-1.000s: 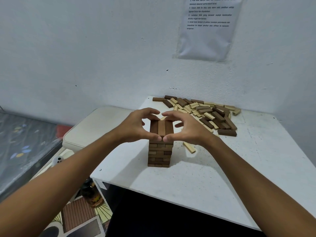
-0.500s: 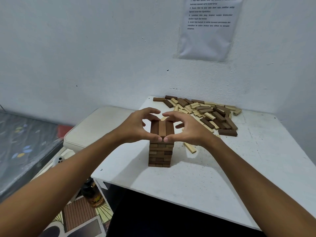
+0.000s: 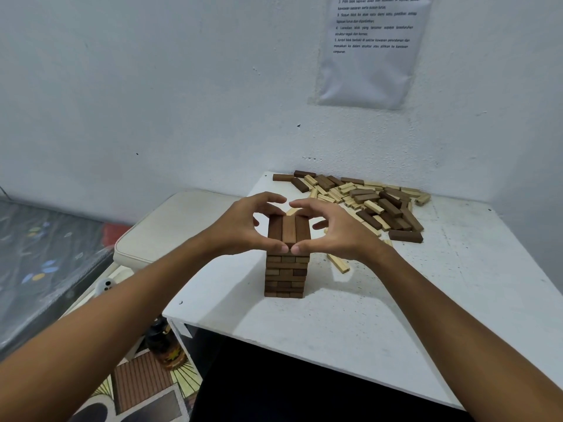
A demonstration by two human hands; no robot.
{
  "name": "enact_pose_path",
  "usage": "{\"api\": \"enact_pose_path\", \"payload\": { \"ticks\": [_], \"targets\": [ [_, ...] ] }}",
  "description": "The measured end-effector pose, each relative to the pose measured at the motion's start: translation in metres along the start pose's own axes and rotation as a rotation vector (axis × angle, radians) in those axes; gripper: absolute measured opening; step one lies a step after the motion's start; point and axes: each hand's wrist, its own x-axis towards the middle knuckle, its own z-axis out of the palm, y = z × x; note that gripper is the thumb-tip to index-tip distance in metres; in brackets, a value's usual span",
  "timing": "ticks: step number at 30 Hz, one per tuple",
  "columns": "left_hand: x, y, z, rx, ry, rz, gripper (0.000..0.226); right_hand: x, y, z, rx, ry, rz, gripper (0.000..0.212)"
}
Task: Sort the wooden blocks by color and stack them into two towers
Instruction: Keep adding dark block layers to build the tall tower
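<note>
Dark-brown tower point(image 3: 285, 271) stands upright on the white table point(image 3: 396, 315), a little in from its near-left edge. Lower courses show alternating block ends and long sides. Top layer point(image 3: 288, 228): three dark blocks side by side, long axes running away from the camera.

Left hand point(image 3: 240, 228) sits at the left side of the top layer, fingers curled over the far end, thumb tip pressed against the near end. Right hand point(image 3: 338, 231) mirrors it on the right side, fingers arched over the far end, thumb against the near end. The two thumbs nearly meet at the middle block's near face. Both hands curl round the top layer, squeezing it between fingers and thumbs; no loose block in either.

One pale block point(image 3: 337, 262) lies flat on the table just right of the tower, apart from it. Farther back, against the wall, a mixed pile point(image 3: 365, 197) of dark and pale blocks is spread loosely across the table's far side, unsorted. One dark block point(image 3: 405, 236) lies at the pile's near-right edge.

Printed sheet point(image 3: 370, 50) hangs on the wall above the pile. Cushioned seat point(image 3: 170, 226) adjoins the table's left. Dark bottle point(image 3: 164, 345) stands on the floor below the table's left corner. No containers in view.
</note>
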Motion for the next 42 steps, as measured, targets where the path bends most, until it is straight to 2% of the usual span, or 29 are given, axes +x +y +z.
{"api": "enact_pose_path", "payload": {
  "ticks": [10, 18, 24, 32, 36, 42],
  "targets": [
    [-0.001, 0.0, -0.001, -0.045, 0.009, 0.0, 0.092, -0.002, -0.005, -0.001, 0.129, 0.039, 0.032, 0.058],
    [-0.003, -0.004, 0.0, -0.039, -0.007, 0.008, 0.092, -0.005, -0.004, -0.001, 0.062, 0.027, 0.021, 0.072],
    [-0.003, -0.004, -0.001, -0.032, 0.0, 0.021, 0.091, -0.005, -0.006, -0.001, 0.069, 0.037, 0.006, 0.071],
    [0.01, 0.001, -0.009, -0.057, 0.055, 0.04, 0.058, -0.002, -0.002, -0.015, 0.111, 0.117, 0.027, 0.047],
    [0.032, 0.0, -0.016, -0.034, 0.09, 0.044, 0.052, 0.008, 0.007, -0.036, 0.029, 0.174, 0.057, 0.034],
    [0.076, -0.023, -0.021, 0.04, 0.126, 0.035, 0.051, 0.032, 0.041, -0.064, -0.017, 0.248, 0.109, 0.029]
  ]
}}
